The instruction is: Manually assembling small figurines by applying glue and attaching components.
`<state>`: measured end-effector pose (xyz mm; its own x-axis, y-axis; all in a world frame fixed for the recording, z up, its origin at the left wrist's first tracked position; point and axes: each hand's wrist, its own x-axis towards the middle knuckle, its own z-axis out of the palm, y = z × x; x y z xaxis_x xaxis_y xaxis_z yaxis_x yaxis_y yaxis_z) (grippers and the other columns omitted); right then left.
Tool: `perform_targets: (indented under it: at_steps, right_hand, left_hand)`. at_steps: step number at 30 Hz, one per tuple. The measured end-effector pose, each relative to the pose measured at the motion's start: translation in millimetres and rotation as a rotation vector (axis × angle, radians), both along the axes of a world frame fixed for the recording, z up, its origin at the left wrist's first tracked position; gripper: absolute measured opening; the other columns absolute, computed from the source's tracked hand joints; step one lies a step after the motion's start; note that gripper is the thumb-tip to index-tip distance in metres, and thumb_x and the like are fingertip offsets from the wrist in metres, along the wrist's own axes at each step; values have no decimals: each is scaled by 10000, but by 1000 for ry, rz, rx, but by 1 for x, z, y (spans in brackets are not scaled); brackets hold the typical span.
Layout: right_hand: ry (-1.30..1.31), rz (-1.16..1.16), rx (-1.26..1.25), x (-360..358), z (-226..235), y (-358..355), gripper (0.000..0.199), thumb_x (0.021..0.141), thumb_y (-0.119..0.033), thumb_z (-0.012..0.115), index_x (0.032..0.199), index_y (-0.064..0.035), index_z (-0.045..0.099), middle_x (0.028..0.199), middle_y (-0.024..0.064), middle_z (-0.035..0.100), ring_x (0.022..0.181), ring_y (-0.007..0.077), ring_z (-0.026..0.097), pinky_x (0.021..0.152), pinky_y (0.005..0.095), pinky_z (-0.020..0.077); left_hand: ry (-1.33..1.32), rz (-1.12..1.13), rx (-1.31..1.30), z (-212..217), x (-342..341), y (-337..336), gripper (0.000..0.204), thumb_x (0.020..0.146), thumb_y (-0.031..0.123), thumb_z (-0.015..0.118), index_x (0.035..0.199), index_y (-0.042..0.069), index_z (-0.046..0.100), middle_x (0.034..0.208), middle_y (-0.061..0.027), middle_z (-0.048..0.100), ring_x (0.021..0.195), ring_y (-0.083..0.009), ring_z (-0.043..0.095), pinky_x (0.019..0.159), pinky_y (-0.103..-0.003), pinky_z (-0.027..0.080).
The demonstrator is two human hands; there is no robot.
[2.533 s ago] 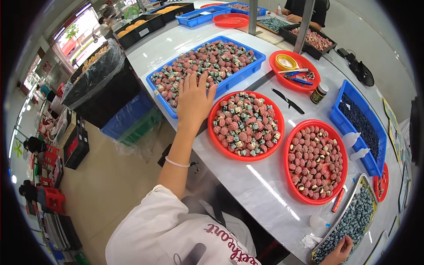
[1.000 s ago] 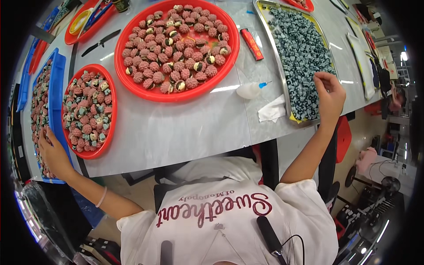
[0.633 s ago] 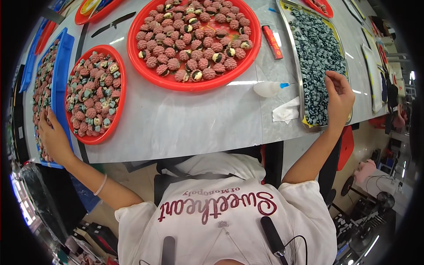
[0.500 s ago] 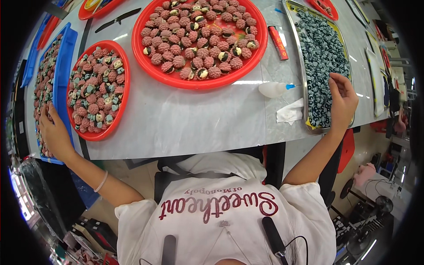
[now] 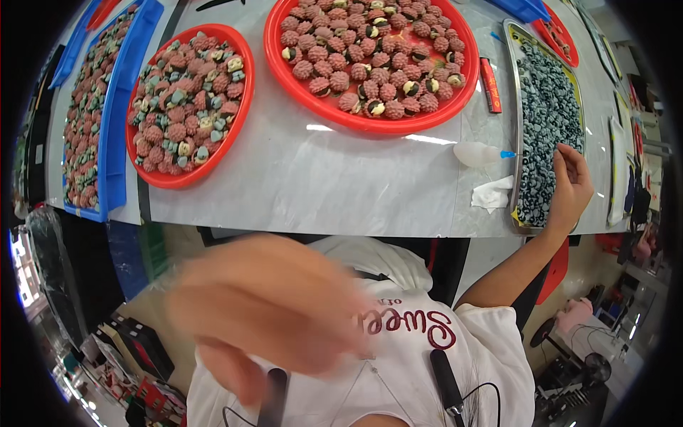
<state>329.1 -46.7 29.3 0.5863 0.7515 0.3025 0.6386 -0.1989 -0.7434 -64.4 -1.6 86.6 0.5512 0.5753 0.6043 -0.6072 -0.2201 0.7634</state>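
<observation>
My left hand is raised close to the camera over my white shirt, so smeared by motion that its fingers do not show clearly. On the right, my right hand is over a metal tray of small dark, glossy pieces with pale marks. Its thumb and fingertips are pressed together at the pieces; whatever lies between them is too small to make out. A white squeeze bottle with a blue tip lies left of the tray, its tip toward the tray's edge. Beside it is a crumpled white tissue.
A large red round tray holds pink ridged pieces with dark and cream parts. Left of it stand a red tray of pink and blue-grey pieces and a blue crate of similar ones. A red tube lies near the metal tray.
My left hand has left the blue crate and come up toward the camera. My right hand stays at the metal tray, fingers still together. The view has shifted, moving the table upward.
</observation>
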Motion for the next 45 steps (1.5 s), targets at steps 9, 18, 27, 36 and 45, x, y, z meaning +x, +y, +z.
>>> perform_targets:
  at_steps: [9,18,27,36,45]
  right_hand:
    - [8,-7,52,-1,1,-7,145,830,-23,630,967,24,646,864,38,644,789,81,586,719,195,449]
    - [8,-9,1,6,-4,-10,169,843,-35,620,998,32,635,915,49,635,838,92,580,767,195,451]
    - [-3,-9,-19,7,-5,-7,171,851,-35,614,1006,36,629,938,53,632,871,102,584,796,215,463]
    - [11,3,-20,9,-7,-8,167,853,-39,615,1003,33,631,926,47,630,858,93,580,787,209,459]
    - [8,6,-13,8,-8,-10,168,855,-41,613,1004,34,631,937,51,632,864,96,581,786,210,459]
  left_hand:
    - [-86,-216,-125,1,22,-2,275,885,273,582,968,12,562,821,-135,571,779,-327,612,649,-383,527]
    - [-122,-219,-196,2,30,-12,270,886,275,574,959,14,561,817,-128,569,767,-321,607,657,-388,521]
    - [-153,-217,-273,0,14,-3,267,887,276,566,950,17,561,813,-120,568,754,-314,602,666,-392,514]
    - [-196,-233,-334,0,30,-2,263,888,278,558,941,20,560,809,-113,567,742,-308,597,674,-397,508]
    - [-236,-248,-400,3,34,-10,260,889,280,550,932,23,559,805,-105,565,730,-302,592,683,-402,502]
